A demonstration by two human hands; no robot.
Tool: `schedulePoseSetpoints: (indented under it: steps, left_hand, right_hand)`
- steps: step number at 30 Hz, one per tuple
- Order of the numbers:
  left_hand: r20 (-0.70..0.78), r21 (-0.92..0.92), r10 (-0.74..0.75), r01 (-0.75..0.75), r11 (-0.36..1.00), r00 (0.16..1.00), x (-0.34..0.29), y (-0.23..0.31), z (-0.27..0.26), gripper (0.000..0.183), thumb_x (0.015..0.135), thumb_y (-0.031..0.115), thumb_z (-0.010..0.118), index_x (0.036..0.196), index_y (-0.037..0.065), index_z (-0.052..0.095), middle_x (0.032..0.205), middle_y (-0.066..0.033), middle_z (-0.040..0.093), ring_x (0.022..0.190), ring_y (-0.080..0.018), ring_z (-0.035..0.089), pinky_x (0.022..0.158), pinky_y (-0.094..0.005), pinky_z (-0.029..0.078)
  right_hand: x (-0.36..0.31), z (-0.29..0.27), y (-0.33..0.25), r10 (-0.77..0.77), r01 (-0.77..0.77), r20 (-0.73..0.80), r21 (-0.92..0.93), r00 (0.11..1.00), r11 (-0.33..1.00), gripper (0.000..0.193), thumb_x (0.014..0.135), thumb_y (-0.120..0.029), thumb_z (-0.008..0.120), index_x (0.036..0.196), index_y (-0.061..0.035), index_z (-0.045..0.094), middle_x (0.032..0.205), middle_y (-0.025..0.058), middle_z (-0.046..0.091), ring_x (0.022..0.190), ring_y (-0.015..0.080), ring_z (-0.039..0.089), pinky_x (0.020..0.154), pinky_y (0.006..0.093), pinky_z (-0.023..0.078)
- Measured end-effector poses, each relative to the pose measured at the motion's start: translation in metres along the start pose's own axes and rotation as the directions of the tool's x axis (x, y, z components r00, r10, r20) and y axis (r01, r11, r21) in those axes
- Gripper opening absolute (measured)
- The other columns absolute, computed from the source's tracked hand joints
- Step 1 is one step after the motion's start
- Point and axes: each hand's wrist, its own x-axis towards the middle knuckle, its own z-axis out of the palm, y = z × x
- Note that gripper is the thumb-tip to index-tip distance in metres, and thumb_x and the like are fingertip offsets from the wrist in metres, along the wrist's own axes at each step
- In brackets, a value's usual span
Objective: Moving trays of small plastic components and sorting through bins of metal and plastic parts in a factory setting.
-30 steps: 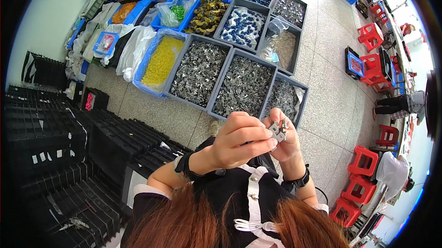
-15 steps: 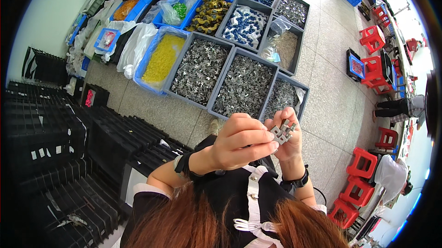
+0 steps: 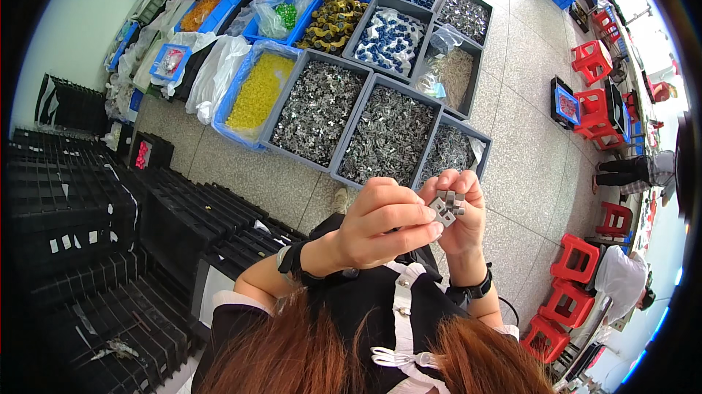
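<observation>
My left hand (image 3: pixel 384 222) pinches a small flat grey metal piece with slots (image 3: pixel 441 212) between thumb and fingers. Right beside it, my right hand (image 3: pixel 465 229) is curled around small blocky grey metal parts (image 3: pixel 456 199), their ends showing between thumb and fingertips. The flat piece touches or nearly touches those parts; whether they are joined I cannot tell. Both hands are raised in front of my chest. Beyond them on the floor is a grey bin (image 3: pixel 420 138) full of small dark metal pieces, with another grey bin of metal parts (image 3: pixel 318 112) to its left.
A blue bin of yellow pieces (image 3: pixel 257 94) and a bin of blue-and-white parts (image 3: pixel 390 41) stand among several others. Black slotted racks (image 3: pixel 186 211) fill the left side. Red stools (image 3: pixel 574 259) and people at a long bench line the right.
My right hand has turned the blocky metal parts slightly and shifted a little to the right. The left hand keeps its pinch in nearly the same place.
</observation>
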Motion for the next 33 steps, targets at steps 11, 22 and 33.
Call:
schedulePoseSetpoints:
  steps: [11,22,33]
  left_hand:
    - [-0.026,0.01,-0.017,0.018,1.0,1.0,-0.003,0.0,-0.004,0.02,0.059,0.006,0.064,0.078,0.009,0.06,0.086,0.0004,0.052,0.077,-0.0154,0.05,0.061,-0.0276,0.04]
    - [-0.021,0.02,-0.007,0.007,1.0,1.0,-0.001,0.0,-0.002,0.02,0.059,0.004,0.064,0.077,0.01,0.06,0.084,0.001,0.052,0.075,-0.0149,0.05,0.06,-0.0271,0.04]
    - [0.131,-0.593,-0.791,0.686,0.421,0.598,-0.009,-0.002,0.012,0.018,0.074,-0.002,0.058,0.09,0.002,0.051,0.078,-0.0036,0.053,0.069,-0.0081,0.053,0.059,-0.0207,0.044]
  right_hand:
    - [0.0,0.006,-0.004,-0.085,0.084,-0.04,-0.028,0.996,0.996,0.009,0.074,-0.002,0.056,0.079,-0.0051,0.049,0.093,0.0114,0.051,0.086,0.0257,0.052,0.07,0.0321,0.045]
    - [-0.005,0.01,-0.016,-0.405,0.419,0.166,-0.598,0.899,0.683,0.006,0.075,0.004,0.052,0.073,-0.0003,0.049,0.091,0.0149,0.05,0.077,0.0235,0.056,0.069,0.0326,0.048]
    - [-0.007,0.007,-0.017,-0.315,0.167,-0.131,-0.627,0.94,0.761,0.01,0.075,0.006,0.046,0.083,0.0018,0.046,0.091,0.0153,0.053,0.081,0.0219,0.056,0.074,0.033,0.045]
